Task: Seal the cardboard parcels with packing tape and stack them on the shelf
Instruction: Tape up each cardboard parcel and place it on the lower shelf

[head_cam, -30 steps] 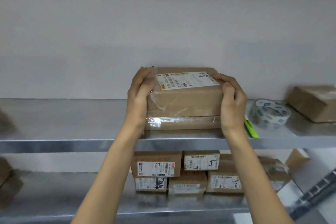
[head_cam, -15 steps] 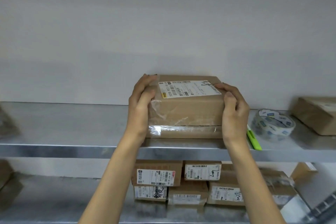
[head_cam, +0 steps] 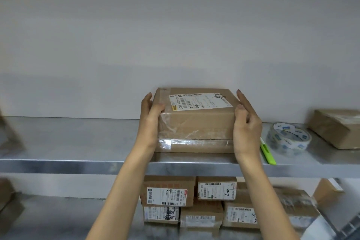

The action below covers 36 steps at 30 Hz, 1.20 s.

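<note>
Releasing grip | left hand (head_cam: 151, 121) and right hand (head_cam: 246, 128) have loosened, fingers straightened beside the parcel (head_cam: 196, 122) | parcel sits taped on the upper shelf (head_cam: 78, 142) | placement looks done, next parcel due

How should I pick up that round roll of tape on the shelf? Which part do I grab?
Grab the near wall of the tape roll. It lies flat on the upper shelf with its hole facing up, so come from above and in front, fingers in the hole, thumb outside. That side looks free; a green tool lies to its left and a cardboard parcel to its right.
</note>
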Tool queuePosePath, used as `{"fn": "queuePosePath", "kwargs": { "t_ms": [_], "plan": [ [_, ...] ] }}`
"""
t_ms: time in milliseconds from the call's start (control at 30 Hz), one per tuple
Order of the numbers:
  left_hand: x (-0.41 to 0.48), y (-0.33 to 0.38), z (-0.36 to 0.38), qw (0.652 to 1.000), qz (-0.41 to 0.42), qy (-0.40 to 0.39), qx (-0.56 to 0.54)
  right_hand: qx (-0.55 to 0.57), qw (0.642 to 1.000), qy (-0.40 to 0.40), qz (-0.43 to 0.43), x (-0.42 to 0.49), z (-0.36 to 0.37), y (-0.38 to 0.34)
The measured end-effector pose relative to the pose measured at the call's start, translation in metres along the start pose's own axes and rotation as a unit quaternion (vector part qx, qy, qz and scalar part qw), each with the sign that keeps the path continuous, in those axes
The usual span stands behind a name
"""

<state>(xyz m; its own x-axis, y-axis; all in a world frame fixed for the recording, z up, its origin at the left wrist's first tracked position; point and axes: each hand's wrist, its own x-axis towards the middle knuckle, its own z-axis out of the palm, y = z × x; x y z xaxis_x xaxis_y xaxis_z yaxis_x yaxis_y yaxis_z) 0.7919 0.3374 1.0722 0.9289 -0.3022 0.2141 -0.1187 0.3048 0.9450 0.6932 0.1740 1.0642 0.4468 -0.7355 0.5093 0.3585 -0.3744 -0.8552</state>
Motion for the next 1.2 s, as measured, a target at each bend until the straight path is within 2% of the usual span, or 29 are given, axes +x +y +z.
{"fn": "queuePosePath", "kwargs": {
  "t_ms": [133,267,400,533,700,833,967,1200],
  "plan": [
    [-0.004,0.012,-0.003,0.995,-0.057,-0.036,0.079,-0.051,0.998,-0.026,0.018,0.001,-0.005,-0.003],
    [-0.003,0.016,-0.011,0.986,-0.091,-0.074,0.116,-0.141,0.986,-0.092,0.012,0.0,-0.024,-0.013],
    [-0.012,0.011,-0.026,0.987,-0.049,-0.108,0.105,-0.105,0.979,-0.172,0.017,-0.009,-0.047,-0.027],
    [-0.024,0.015,-0.042,0.974,0.024,-0.204,0.095,-0.057,0.983,-0.177,-0.008,-0.016,-0.059,-0.034],
    [-0.023,0.025,-0.037,0.972,0.094,-0.177,0.127,-0.063,0.979,-0.191,-0.024,-0.006,-0.053,-0.031],
    [-0.027,0.004,-0.04,0.966,0.069,-0.165,0.186,-0.128,0.969,-0.21,0.004,-0.013,-0.045,-0.007],
    [-0.029,-0.005,-0.041,0.967,0.057,-0.143,0.204,-0.171,0.965,-0.199,-0.011,-0.015,-0.043,0.005],
    [-0.036,-0.003,-0.036,0.962,0.052,-0.14,0.228,-0.171,0.966,-0.193,-0.017,-0.014,-0.043,0.007]
  ]
}}
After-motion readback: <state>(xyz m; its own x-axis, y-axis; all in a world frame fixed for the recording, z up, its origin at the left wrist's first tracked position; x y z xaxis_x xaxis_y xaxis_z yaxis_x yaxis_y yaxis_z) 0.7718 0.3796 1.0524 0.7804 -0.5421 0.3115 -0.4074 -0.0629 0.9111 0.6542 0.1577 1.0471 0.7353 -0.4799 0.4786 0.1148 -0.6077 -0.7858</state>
